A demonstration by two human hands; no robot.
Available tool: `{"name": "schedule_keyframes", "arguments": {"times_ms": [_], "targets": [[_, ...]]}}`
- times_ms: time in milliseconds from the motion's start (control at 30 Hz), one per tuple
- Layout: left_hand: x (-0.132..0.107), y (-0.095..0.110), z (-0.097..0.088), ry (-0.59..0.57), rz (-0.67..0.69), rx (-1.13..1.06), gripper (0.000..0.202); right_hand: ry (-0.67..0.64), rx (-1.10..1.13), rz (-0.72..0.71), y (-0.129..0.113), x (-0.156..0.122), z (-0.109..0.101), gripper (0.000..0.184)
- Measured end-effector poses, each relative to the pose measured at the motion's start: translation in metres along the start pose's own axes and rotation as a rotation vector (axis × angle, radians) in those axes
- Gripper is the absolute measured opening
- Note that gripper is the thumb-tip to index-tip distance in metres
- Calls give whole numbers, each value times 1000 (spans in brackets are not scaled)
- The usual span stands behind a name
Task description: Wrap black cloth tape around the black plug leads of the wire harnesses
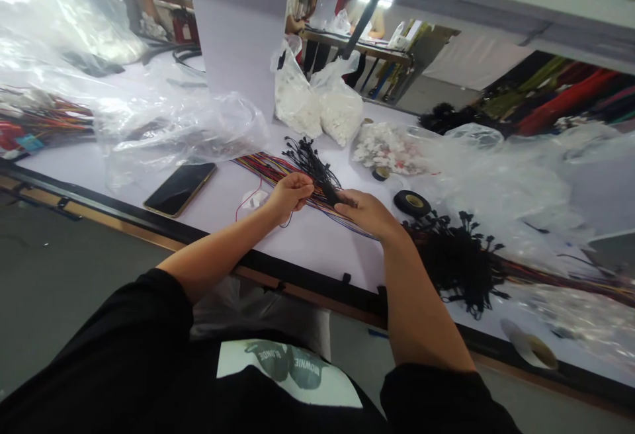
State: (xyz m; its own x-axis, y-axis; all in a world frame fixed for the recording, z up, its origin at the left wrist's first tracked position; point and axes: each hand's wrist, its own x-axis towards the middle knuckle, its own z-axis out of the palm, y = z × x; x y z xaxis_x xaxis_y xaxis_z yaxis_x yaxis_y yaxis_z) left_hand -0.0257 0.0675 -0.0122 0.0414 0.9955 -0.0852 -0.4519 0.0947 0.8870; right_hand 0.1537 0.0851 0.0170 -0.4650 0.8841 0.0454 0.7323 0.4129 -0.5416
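My right hand (364, 212) is closed round the wrapped lower end of a bundle of black cables (310, 159), whose small connectors fan out away from me. To the left of that, my left hand (292, 197) is pinched at thumb and forefinger. Whatever sits in the pinch is too small to name; a thin dark strand hangs below the fingers. Beneath both hands runs a long bundle of coloured wires (255, 164), mainly red, yellow and blue. A scrap of white paper (254, 198) and a loose red wire lie near my left wrist.
A phone (181, 188) lies at left near the table edge. Plastic bags with white connectors (317, 106) stand behind. At right are a black tape roll (411, 203), a heap of black cables (459, 255) and an empty-looking roll core (538, 351). Clear plastic (173, 123) covers wires at left.
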Motion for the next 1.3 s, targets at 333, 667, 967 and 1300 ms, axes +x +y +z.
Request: {"name": "schedule_keyframes", "arguments": {"times_ms": [333,667,967,1300], "targets": [[-7,2,1,24,292,384,14,6,85,-53,-22,-5,8,17],[-12,-1,-1,19,504,687,13,47,-160,35,-35,-4,15,19],[-17,-6,6,-7,383,661,16,258,-355,19,-40,-4,28,30],[-18,-1,8,-88,75,65,6,294,76,12,-31,-4,21,20]]}}
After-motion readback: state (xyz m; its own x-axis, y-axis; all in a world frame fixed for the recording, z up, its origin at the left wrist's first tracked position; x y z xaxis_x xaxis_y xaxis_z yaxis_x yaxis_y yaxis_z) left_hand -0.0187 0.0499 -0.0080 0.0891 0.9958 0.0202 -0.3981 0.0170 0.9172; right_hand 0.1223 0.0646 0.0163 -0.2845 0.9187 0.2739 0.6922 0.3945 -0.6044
